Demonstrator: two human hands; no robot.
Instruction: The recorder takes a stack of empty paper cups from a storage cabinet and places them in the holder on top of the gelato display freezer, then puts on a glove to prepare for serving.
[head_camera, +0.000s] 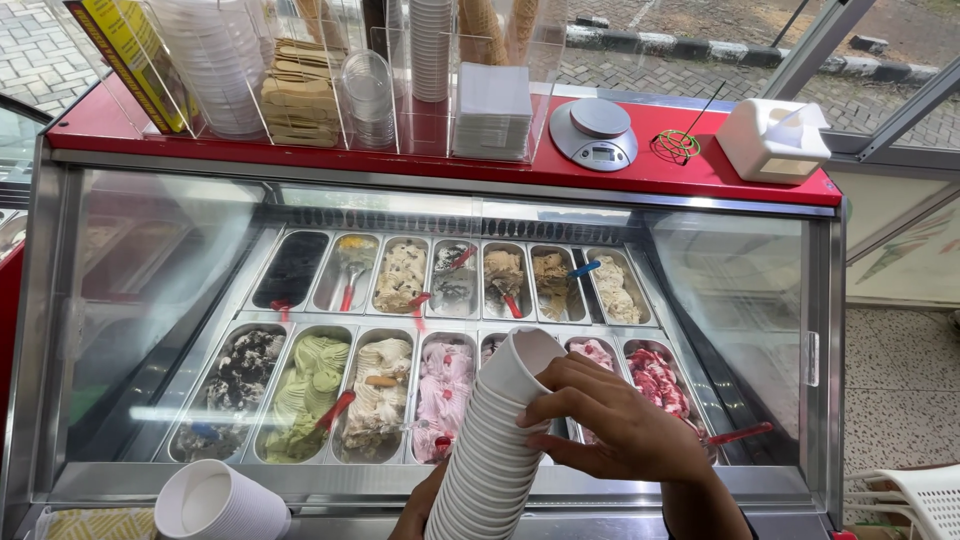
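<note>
A tall stack of white paper cups (492, 440) leans up from the bottom centre of the head view, its open top toward the display case. My right hand (620, 425) grips the upper part of the stack, fingers curled over the rims. My left hand (418, 505) is mostly hidden beneath the stack and holds its lower end. A second, shorter stack of white cups (215, 503) lies at the bottom left, mouth toward me.
A glass-fronted freezer case (150, 300) holds two rows of ice cream tubs (380, 395) with scoops. Its red top carries lid and napkin holders (490, 110), a small scale (595, 132), a whisk (680, 143) and a white box (772, 140). A white chair (915, 495) stands bottom right.
</note>
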